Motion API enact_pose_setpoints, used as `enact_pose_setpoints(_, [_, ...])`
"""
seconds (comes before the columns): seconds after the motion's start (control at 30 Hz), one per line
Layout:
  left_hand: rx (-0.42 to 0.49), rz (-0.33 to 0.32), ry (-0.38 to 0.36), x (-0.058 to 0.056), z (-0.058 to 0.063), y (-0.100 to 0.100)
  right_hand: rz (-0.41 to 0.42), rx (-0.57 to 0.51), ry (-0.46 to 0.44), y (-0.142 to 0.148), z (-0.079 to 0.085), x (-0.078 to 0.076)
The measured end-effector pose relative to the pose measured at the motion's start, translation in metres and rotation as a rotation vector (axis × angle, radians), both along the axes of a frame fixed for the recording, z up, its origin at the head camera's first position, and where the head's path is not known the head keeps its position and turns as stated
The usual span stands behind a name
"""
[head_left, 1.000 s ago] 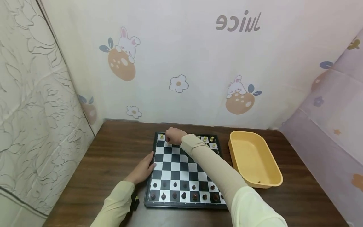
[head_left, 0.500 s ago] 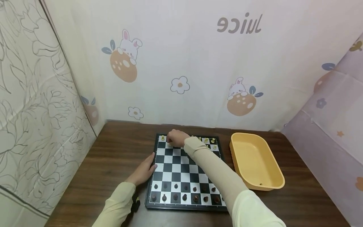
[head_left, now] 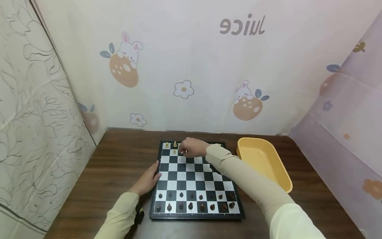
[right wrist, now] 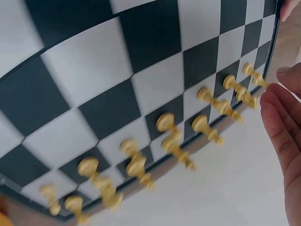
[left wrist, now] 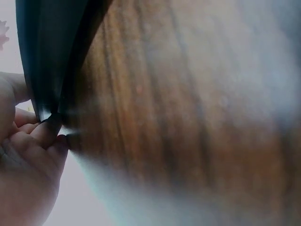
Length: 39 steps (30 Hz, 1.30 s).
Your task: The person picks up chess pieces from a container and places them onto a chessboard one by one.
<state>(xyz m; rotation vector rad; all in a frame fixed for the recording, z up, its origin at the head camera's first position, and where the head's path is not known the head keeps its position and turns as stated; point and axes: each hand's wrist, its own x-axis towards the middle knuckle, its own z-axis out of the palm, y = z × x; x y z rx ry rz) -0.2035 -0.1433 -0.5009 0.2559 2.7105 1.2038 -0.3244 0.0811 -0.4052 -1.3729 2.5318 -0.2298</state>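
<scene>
A black-and-white chessboard lies on the table. My left hand grips its left edge, thumb over the rim, fingers along the side; the left wrist view shows these fingers right at the dark board edge. Over the far left part of the board is my right hand. In the right wrist view its fingertips are right at a pale yellow chess piece; I cannot tell whether they pinch it. A pale pawn stands just left of the hand. The right hand and arm hide several far pieces.
Two rows of dark chess pieces stand along the near side. A yellow plastic tray sits right of the board, partly behind the right arm. A small black object lies by the left wrist. A patterned wall cloth hangs behind the table.
My right hand has shifted rightward along the far rows, uncovering a pale back-row piece and a pale pawn at the left. My left hand stays at the board's edge. The head view has shifted slightly.
</scene>
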Motion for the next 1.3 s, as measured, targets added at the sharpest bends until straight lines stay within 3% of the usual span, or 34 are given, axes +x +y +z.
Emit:
enact_pose_setpoints(0.27, [-0.005,0.010,-0.029,0.001,0.000,-0.006,-0.046,0.002,0.012,0.046,0.020,0.002])
enact_pose_setpoints(0.57, [-0.012,0.006,-0.048,-0.001,-0.001,-0.007,-0.216,-0.053,-0.035,0.129,0.041,0.017])
enact_pose_setpoints(0.73, [-0.008,0.005,-0.045,-0.002,-0.001,-0.006,-0.270,-0.124,-0.016,0.187,0.037,0.020])
enact_pose_setpoints(0.9, [-0.012,0.007,-0.058,-0.001,-0.002,-0.008,-0.290,-0.115,-0.025,0.225,0.034,0.031])
enact_pose_setpoints(1.1, [-0.024,0.011,-0.049,0.001,0.000,-0.012,-0.269,-0.098,-0.080,0.246,0.026,0.044])
enact_pose_setpoints(1.3, [-0.034,0.008,-0.056,0.001,-0.002,-0.012,-0.253,-0.069,-0.193,0.250,0.012,0.059])
